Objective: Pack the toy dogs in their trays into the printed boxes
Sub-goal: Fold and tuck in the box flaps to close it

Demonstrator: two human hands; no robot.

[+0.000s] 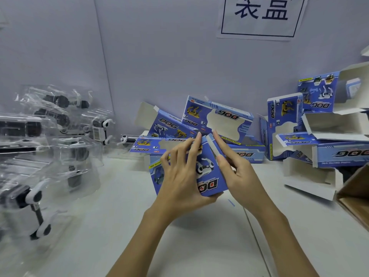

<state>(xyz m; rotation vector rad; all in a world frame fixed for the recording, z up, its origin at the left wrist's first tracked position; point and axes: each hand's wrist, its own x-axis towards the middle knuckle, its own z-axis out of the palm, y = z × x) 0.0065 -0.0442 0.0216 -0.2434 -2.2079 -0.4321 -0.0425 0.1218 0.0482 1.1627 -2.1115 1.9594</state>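
While both hands work over the white table [199,246], the scene reads as follows.

Held box: a blue printed box [207,176] marked DOG sits tilted above the table's middle, its far end flap [214,145] standing up.
Left hand: the left hand [179,176] grips the held box from its left side, thumb under its near edge and fingers spread over the printed face, index fingertip up at the far edge.
Right hand: the right hand [235,172] is just right of the held box, long fingers laid straight along the raised flap, the lower fingers curled; pressing rather than clasping.
Box pile: behind and right of the held box, more printed boxes [217,116] lie in a heap against the wall, several with open ends.
Trays: well left of the held box, clear trays [75,144] holding black and white toy dogs [36,198] are stacked loosely.
Carton: a brown carton corner [357,196] shows far right of the held box.
Sign: a paper sign [261,17] hangs on the wall above the pile.
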